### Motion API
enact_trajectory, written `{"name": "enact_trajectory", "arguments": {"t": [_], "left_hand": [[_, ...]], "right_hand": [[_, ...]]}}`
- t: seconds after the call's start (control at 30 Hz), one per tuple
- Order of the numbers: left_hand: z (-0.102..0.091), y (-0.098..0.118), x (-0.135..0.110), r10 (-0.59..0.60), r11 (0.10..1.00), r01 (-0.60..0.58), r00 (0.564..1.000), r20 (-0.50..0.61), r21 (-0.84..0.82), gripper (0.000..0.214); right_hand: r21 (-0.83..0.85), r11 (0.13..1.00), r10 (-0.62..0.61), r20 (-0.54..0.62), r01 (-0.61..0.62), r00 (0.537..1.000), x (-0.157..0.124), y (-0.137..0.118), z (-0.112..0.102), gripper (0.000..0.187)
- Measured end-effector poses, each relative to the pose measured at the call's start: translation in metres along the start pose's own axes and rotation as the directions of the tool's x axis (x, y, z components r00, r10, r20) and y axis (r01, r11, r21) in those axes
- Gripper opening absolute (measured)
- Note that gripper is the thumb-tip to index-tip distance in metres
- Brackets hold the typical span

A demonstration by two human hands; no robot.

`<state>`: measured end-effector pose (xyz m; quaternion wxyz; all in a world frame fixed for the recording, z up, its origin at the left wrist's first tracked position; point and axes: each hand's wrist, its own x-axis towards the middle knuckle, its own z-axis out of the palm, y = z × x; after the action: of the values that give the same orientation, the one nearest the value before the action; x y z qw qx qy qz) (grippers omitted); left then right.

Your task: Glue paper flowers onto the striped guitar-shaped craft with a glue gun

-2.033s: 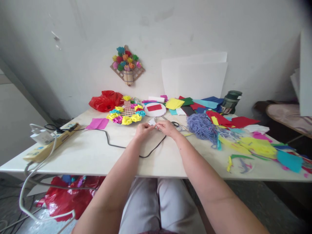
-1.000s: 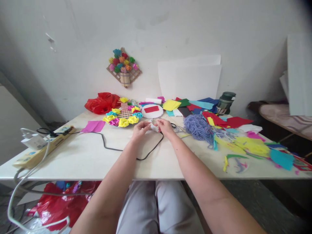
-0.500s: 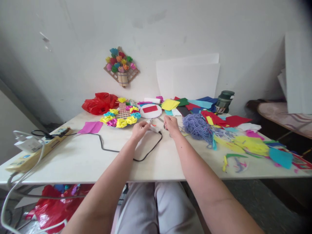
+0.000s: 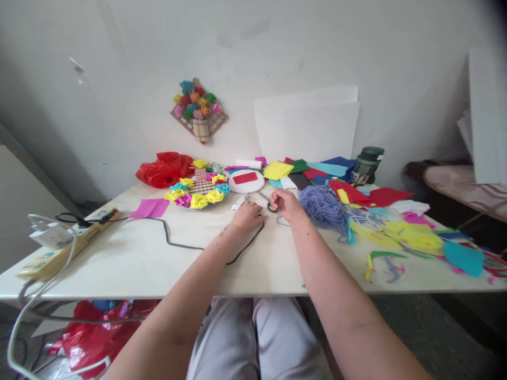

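My left hand [image 4: 249, 215] is laid over a white glue gun [image 4: 239, 202] on the table, its fingers closed around the body. A black cord [image 4: 246, 248] runs from under that hand. My right hand [image 4: 285, 205] has its thumb and fingers pinched together; whatever they hold is too small to tell. Right beside its fingertips lie scissors [image 4: 271, 208] with dark handles. A white round disc [image 4: 258, 183] with a red paper rectangle [image 4: 245, 178] on it lies beyond both hands. To its left is a woven piece [image 4: 202, 182] edged with paper flowers.
A tangle of purple yarn [image 4: 322, 207] and coloured paper sheets [image 4: 278, 170] spread to the right. A green-lidded jar [image 4: 367, 164] stands behind. At left are a pink paper [image 4: 149, 208], a power strip [image 4: 67, 247] and a red plastic bag [image 4: 165, 170].
My left hand has moved right and come down over the glue gun, hiding more of it. The right hand has turned, its fingers loosening from a fist into a pinch.
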<state>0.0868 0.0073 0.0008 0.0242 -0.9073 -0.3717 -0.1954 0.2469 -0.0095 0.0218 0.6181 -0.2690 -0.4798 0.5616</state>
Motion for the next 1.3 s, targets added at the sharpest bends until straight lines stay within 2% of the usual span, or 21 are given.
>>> {"name": "enact_trajectory", "arguments": {"t": [0.1,0.23,0.3,0.4,0.5,0.63,0.73,0.87,1.03,1.13,1.3], "left_hand": [[-0.003,-0.006,-0.008,0.033,0.994,-0.033,0.999,-0.006,-0.107,0.030],[-0.015,-0.009,-0.027,0.114,0.963,-0.111,0.993,0.001,-0.248,0.030],[-0.023,-0.008,-0.037,0.136,0.946,-0.126,0.991,0.012,-0.299,0.028],[-0.037,-0.008,-0.052,0.128,0.930,-0.104,0.991,0.045,-0.352,0.028],[-0.048,-0.011,-0.063,0.111,0.929,-0.075,0.991,0.079,-0.362,0.033],[-0.054,-0.018,-0.072,0.037,0.925,0.008,0.993,0.114,-0.379,0.026],[-0.054,-0.022,-0.078,-0.007,0.942,0.041,0.995,0.102,-0.334,0.022],[-0.058,-0.025,-0.090,0.004,0.937,0.034,0.994,0.107,-0.348,0.019],[-0.077,-0.034,-0.119,0.022,0.901,0.047,0.988,0.153,-0.432,0.020],[-0.090,-0.043,-0.140,0.005,0.904,0.073,0.984,0.181,-0.420,0.022],[-0.112,-0.074,-0.173,-0.102,0.891,0.201,0.963,0.251,-0.408,0.021]], "right_hand": [[-0.030,0.999,0.010,-0.050,-0.012,0.999,0.003,0.006,-0.002,0.034],[-0.084,0.996,0.036,-0.058,-0.041,0.998,0.001,0.007,0.000,0.030],[-0.124,0.989,0.080,-0.037,-0.084,0.996,0.000,0.006,0.002,0.026],[-0.238,0.959,0.174,0.059,-0.155,0.983,-0.003,0.005,0.006,0.023],[-0.397,0.889,0.317,0.175,-0.228,0.932,-0.005,0.006,0.012,0.024],[-0.561,0.776,0.471,0.210,-0.289,0.857,-0.008,0.012,0.023,0.021],[-0.598,0.750,0.488,0.209,-0.284,0.847,-0.008,0.019,0.029,0.019],[-0.611,0.741,0.479,0.192,-0.278,0.856,-0.008,0.026,0.029,0.019],[-0.613,0.741,0.463,0.173,-0.273,0.869,-0.008,0.027,0.029,0.018],[-0.612,0.749,0.451,0.188,-0.255,0.873,-0.009,0.026,0.031,0.019],[-0.624,0.737,0.464,0.187,-0.260,0.866,-0.010,0.029,0.030,0.019]]}}
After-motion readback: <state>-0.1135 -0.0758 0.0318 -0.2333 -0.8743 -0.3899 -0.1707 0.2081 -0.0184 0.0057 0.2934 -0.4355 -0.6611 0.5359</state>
